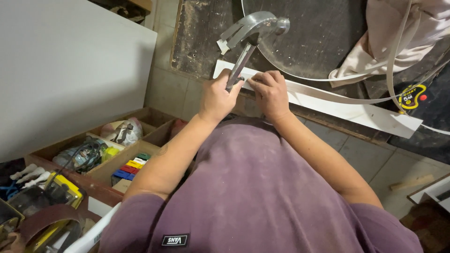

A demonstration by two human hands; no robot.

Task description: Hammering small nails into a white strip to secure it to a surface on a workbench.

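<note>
My left hand (218,96) is shut on the handle of a metal claw hammer (255,26), whose head is raised over the dark worktop (201,42). My right hand (271,91) sits right beside it, its fingertips pinched together on the near end of a long white strip (356,112) that lies along the worktop's edge. I cannot tell whether something small is held between those fingers. Both arms reach out from my purple shirt.
A thin white band (393,56) curls over a round dark disc (318,37) and a pale cloth (398,28). A yellow and black tape measure (411,96) lies at right. A white panel (70,65) leans at left above a wooden tray (154,136) with coloured blocks (131,166).
</note>
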